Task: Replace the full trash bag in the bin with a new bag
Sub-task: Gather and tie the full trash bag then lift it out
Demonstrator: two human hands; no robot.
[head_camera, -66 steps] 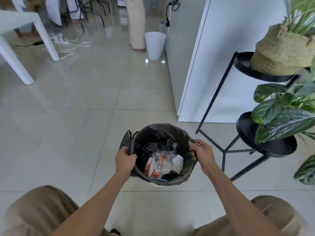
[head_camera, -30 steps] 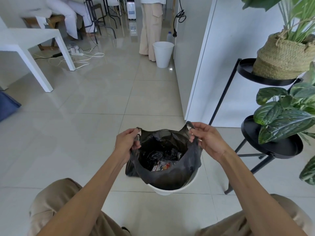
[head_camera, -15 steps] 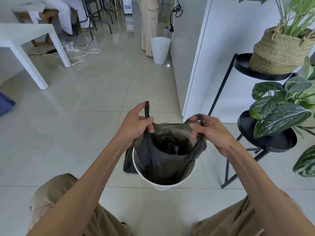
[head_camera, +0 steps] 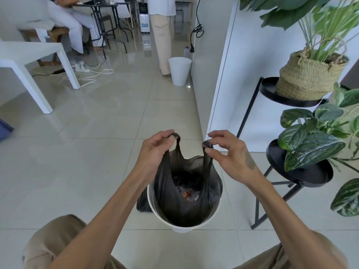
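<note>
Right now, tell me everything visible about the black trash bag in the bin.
The black trash bag is thin, slightly see-through plastic with two loop handles. The left hand pinches one handle, the right hand the other, stretching them upward. Its body still sits inside the white bin; the mouth gapes, showing crumpled rubbish with a red scrap.

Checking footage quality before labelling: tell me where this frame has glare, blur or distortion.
Head view: glare and reflections on the glossy floor tiles; the upper plant's leaves look motion-blurred; wide-angle bending slants the white wall; both hands and the black bag stay sharp.
</note>
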